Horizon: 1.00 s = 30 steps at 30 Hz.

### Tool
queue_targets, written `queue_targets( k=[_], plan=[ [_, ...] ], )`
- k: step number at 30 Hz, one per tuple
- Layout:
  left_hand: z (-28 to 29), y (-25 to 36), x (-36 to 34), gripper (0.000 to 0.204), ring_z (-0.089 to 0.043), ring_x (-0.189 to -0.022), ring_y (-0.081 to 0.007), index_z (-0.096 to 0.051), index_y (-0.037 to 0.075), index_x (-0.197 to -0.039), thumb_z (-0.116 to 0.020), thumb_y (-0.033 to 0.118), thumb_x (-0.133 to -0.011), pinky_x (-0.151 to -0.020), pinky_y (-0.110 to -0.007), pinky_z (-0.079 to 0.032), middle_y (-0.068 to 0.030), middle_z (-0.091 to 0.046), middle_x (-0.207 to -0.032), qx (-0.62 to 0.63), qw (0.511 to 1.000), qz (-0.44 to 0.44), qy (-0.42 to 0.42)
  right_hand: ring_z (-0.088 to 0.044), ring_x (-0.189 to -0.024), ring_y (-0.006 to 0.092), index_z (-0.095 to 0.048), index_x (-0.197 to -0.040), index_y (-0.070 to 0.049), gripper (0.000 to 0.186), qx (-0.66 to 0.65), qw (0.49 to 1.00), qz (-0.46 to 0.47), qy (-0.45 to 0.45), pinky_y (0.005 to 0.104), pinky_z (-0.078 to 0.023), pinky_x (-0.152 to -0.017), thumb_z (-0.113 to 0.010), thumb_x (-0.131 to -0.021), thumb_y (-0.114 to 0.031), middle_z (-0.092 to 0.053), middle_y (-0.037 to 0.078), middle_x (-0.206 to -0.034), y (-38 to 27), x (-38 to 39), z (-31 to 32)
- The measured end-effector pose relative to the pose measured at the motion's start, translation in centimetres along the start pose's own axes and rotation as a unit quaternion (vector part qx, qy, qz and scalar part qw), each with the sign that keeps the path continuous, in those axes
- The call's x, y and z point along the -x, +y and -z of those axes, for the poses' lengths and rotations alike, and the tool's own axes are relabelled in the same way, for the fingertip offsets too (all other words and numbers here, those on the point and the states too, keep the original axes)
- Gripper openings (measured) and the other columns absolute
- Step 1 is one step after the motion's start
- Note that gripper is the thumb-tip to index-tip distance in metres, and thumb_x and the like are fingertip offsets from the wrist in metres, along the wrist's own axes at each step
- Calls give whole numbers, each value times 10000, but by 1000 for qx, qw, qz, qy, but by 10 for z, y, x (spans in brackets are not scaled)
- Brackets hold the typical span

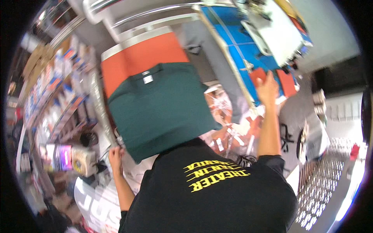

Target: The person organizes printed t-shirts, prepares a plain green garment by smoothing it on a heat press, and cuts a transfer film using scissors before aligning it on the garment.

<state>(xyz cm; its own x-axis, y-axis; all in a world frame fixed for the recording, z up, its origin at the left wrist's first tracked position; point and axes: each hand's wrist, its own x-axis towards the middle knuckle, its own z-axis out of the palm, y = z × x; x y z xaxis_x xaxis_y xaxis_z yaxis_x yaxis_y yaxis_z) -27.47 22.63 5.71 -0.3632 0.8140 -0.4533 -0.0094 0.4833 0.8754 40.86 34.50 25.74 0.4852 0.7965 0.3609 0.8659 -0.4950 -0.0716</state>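
A dark green T-shirt (163,105) lies spread over an orange board (145,50), its neckline and white label toward the far end. My left hand (115,158) is low beside the shirt's near left corner, fingers curled; whatever they hold, if anything, is hidden. Out to the right, my right hand (268,90) reaches over a blue surface (229,33). Its thumb and fingers grip a small red flat piece (257,75). Another red piece (286,83) sits just right of that hand.
Shelves with packed goods (58,93) line the left side. A white machine (272,31) stands over the blue surface. Grey cloth (211,54) and clear plastic wrapping (229,134) lie between shirt and blue surface. A metal rail (155,13) crosses the far end.
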Motion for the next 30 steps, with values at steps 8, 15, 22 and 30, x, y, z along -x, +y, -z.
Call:
queue_targets(
  k=[8,15,22,30],
  plan=[
    [-76,154,23,148,-630,-881,-181,-644,-17,-992,-643,109,-915,-813,-298,-504,-107,-654,-983,-170,931,-322,40,-640,-904,177,-619,-1137,8,331,-327,939,78,71,318,-522,-797,-745,-871,-142,-668,102,-1037,-90,34,22],
    [-175,238,12,258,-667,-965,-346,-669,-11,-1041,-700,25,-787,-862,-400,-521,-185,-681,-1011,-341,828,-371,-245,-614,-870,108,-607,-1000,5,237,-619,558,84,-546,306,-524,-776,-753,-830,-75,-640,49,-909,-277,138,-32],
    [-168,279,-105,269,-679,-1015,-322,-661,4,-1137,-579,4,-881,-874,-369,-517,-197,-696,-1054,-246,868,-422,-90,-523,-1195,341,-618,-1137,-52,320,-268,848,448,-95,512,-398,-950,-681,-867,-213,-628,135,-1185,-346,30,-118],
    [-248,277,-176,233,-692,-993,-228,-665,-1,-1131,-588,43,-915,-870,-333,-513,-166,-715,-1049,-265,885,-351,-153,-646,-1004,338,-703,-810,-62,112,-205,816,461,-280,439,-503,-822,-739,-779,-163,-684,148,-1012,-366,-2,-90]
  ],
)
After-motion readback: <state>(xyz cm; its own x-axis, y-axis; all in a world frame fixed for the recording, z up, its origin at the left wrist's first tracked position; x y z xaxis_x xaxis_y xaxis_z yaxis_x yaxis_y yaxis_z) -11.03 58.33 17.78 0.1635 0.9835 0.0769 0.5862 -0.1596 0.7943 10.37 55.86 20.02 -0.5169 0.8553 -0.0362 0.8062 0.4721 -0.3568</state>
